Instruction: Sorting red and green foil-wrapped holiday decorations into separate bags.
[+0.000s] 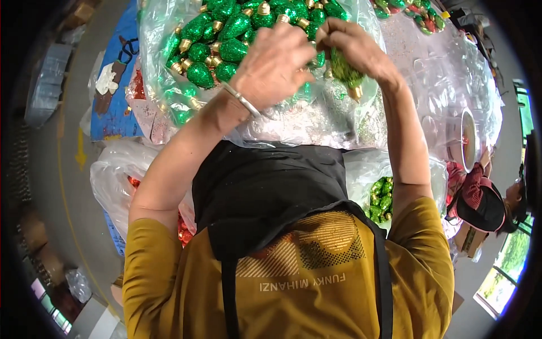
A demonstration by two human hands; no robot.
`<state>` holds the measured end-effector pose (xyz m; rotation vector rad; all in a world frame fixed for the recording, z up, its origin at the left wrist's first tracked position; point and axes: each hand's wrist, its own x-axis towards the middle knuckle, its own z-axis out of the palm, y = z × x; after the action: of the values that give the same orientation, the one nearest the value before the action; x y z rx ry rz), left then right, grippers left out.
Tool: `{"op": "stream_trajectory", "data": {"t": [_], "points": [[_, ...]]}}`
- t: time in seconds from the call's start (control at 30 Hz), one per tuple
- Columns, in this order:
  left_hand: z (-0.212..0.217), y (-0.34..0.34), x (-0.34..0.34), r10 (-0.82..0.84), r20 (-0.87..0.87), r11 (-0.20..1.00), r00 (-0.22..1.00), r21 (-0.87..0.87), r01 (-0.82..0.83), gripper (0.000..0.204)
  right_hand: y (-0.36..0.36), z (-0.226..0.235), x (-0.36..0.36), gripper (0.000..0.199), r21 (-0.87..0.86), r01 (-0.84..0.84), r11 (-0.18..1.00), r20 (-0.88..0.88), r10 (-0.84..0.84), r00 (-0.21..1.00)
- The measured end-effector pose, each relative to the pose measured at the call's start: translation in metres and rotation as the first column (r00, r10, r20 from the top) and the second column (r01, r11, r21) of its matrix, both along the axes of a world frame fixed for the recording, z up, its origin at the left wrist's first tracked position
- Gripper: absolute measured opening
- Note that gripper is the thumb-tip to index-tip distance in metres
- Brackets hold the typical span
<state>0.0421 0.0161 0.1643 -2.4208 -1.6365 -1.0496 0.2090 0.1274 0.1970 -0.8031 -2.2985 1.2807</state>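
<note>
A heap of dark green glitter bulb ornaments (233,51) with gold caps lies in a clear plastic bag (155,34) on the table before me. My left hand (276,65) is over the heap's near right side, back up and smeared by motion; whether it holds anything is hidden. A pale bangle circles that wrist. To its right, my right hand (354,48) is closed with its fingertips pinched together. From under it hangs a yellow-green glitter bulb ornament (345,70), its gold cap pointing down; the fingers seem to be around it. Both hands are close together.
Bags beside my lap hold red ornaments (184,229) at left and light green ornaments (381,199) at right. More ornaments (420,14) lie at the far right. A white-rimmed tub (468,140) stands at the table's right edge, near another person (480,198).
</note>
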Motion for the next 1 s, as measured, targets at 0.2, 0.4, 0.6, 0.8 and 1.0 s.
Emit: {"op": "stream_trajectory", "data": {"t": [0.2,0.4,0.6,0.8,1.0], "points": [[-0.004,0.012,0.004,-0.163,-0.204,0.905,0.965,-0.421,0.063,0.020,-0.011,-0.015,0.022,0.018,0.013,-0.183,0.983,0.265,0.173,0.949],[0.009,0.022,-0.008,-0.282,-0.155,0.824,0.947,-0.544,0.156,0.024,-0.009,-0.001,0.020,0.018,0.059,-0.343,0.937,0.457,0.280,0.844],[-0.013,0.022,-0.018,-0.307,-0.159,0.866,0.938,-0.455,0.206,0.028,-0.031,0.003,0.013,0.014,0.072,-0.365,0.928,0.455,0.295,0.840],[-0.002,0.039,-0.020,-0.267,-0.122,0.771,0.956,-0.622,0.136,0.022,-0.042,0.010,0.021,0.017,0.097,-0.295,0.951,0.454,0.222,0.863],[-0.005,0.031,-0.012,-0.291,-0.321,0.798,0.901,-0.601,0.044,0.011,-0.044,0.001,0.022,0.016,0.021,-0.355,0.935,0.377,0.321,0.869]]}}
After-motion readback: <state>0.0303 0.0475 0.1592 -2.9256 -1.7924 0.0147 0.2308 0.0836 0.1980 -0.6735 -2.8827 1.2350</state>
